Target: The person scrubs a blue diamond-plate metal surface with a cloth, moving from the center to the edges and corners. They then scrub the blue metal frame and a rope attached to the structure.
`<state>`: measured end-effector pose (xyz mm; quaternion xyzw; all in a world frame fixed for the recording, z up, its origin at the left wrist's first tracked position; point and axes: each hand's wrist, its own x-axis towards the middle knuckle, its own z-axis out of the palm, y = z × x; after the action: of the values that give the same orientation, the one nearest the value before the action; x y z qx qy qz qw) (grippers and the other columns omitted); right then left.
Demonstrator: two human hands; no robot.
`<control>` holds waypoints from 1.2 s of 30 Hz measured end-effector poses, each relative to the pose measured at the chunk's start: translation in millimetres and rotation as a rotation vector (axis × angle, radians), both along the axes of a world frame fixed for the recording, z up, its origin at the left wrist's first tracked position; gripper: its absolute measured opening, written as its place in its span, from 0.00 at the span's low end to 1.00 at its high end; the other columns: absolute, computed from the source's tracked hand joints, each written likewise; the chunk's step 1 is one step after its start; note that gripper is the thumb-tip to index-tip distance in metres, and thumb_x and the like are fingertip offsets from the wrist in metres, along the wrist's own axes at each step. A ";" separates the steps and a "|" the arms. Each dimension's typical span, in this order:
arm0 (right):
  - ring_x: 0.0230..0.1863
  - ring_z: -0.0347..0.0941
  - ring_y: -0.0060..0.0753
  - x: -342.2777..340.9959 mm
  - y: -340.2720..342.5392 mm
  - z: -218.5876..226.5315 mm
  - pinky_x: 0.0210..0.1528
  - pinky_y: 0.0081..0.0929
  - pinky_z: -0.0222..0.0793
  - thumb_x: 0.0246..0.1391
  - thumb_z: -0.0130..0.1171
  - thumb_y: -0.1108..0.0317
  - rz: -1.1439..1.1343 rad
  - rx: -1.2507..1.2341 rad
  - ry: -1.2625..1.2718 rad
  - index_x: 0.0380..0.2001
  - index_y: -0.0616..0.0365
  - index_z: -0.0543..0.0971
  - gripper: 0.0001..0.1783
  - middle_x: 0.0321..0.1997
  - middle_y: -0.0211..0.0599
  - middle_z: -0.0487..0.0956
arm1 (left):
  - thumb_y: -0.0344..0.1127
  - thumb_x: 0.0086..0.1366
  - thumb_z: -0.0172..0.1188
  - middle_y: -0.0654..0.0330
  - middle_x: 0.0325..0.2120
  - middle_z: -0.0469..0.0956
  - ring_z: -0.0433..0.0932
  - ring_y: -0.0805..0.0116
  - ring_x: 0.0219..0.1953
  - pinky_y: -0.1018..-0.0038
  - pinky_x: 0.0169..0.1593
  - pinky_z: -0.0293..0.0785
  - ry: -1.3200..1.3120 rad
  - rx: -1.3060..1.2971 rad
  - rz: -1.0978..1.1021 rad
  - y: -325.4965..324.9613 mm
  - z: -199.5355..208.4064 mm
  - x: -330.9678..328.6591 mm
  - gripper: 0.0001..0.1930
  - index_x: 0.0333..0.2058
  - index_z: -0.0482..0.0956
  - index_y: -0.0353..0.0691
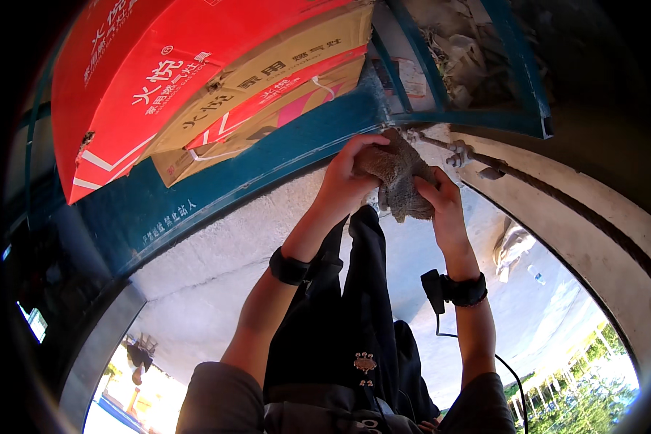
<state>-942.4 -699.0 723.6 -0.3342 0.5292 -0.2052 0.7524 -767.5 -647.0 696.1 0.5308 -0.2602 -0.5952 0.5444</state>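
Observation:
Both of my hands are gripping a crumpled, grey-brown rag (403, 173) in front of a teal metal ledge. My left hand (346, 172) is closed on its left side, with the thumb and fingers over the upper part. On the right side, my right hand (445, 206) pinches the edge between thumb and fingers. The cloth is bunched between the hands, with a fold hanging down in the middle. Some fingertips are hidden behind it.
Red and brown cardboard boxes (173, 79) rest on the teal metal frame (217, 173) at the upper left. A thick rope-like cable (571, 202) with metal clamps (459, 154) runs along the right. Farther off, a plastic bottle (536, 274) lies on the pale floor (195, 296).

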 end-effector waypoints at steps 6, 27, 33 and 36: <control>0.28 0.65 0.14 20.3 18.5 -19.7 0.29 0.16 0.62 0.50 0.61 0.70 -0.058 -0.170 0.108 0.29 0.62 0.71 0.09 0.26 0.26 0.73 | 0.26 0.49 0.63 0.53 0.39 0.75 0.76 0.63 0.41 0.70 0.43 0.73 -0.352 0.456 0.098 35.8 -85.7 -10.0 0.27 0.49 0.64 0.37; 0.37 0.72 0.22 76.8 43.7 -57.1 0.40 0.18 0.67 0.56 0.55 0.66 -0.343 0.196 -0.149 0.41 0.61 0.69 0.13 0.37 0.35 0.76 | 0.49 0.65 0.50 0.58 0.54 0.65 0.69 0.65 0.53 0.68 0.55 0.68 1.012 0.361 0.223 34.6 -69.2 31.5 0.31 0.61 0.50 0.45; 0.44 0.72 0.27 57.8 16.7 -70.4 0.44 0.25 0.67 0.58 0.53 0.64 -0.268 0.151 -0.048 0.47 0.59 0.69 0.17 0.41 0.35 0.76 | 0.41 0.65 0.53 0.57 0.49 0.70 0.71 0.69 0.49 0.73 0.50 0.68 0.155 0.273 0.055 -31.3 -79.1 27.9 0.25 0.57 0.61 0.41; 0.49 0.72 0.31 17.0 1.9 -67.5 0.50 0.31 0.66 0.57 0.50 0.62 -0.009 0.023 0.198 0.47 0.55 0.70 0.16 0.46 0.38 0.76 | 0.36 0.64 0.54 0.58 0.42 0.75 0.74 0.73 0.43 0.74 0.44 0.69 -0.365 0.107 -0.107 -56.4 -72.5 35.3 0.22 0.55 0.64 0.38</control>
<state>-925.4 -697.1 656.1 -0.3418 0.6047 -0.1687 0.6993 -732.2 -703.4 623.6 0.6432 -0.3506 -0.5303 0.4268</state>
